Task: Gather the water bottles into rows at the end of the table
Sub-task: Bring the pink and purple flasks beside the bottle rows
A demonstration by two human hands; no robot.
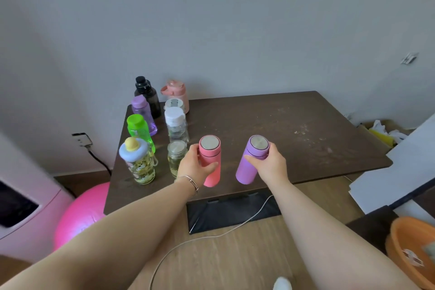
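My left hand (196,167) grips a pink flask (210,160) with a steel cap, near the front of the dark table (270,129). My right hand (270,163) grips a matching purple flask (251,160) a little to the right. Both flasks look upright, slightly tilted. Along the table's left end stand two rows of bottles: a black bottle (147,95), a purple bottle (142,112), a green bottle (138,129) and a cartoon bottle with a yellow-blue lid (138,162); beside them a pink jug (176,92), two clear white-capped bottles (175,125) and a small glass jar (176,158).
The table's far edge meets a grey wall. A pink exercise ball (80,214) and a pink appliance (26,209) sit left of the table. A white cable (211,235) runs over the wooden floor. An orange basin (412,249) and white boards (400,172) lie to the right.
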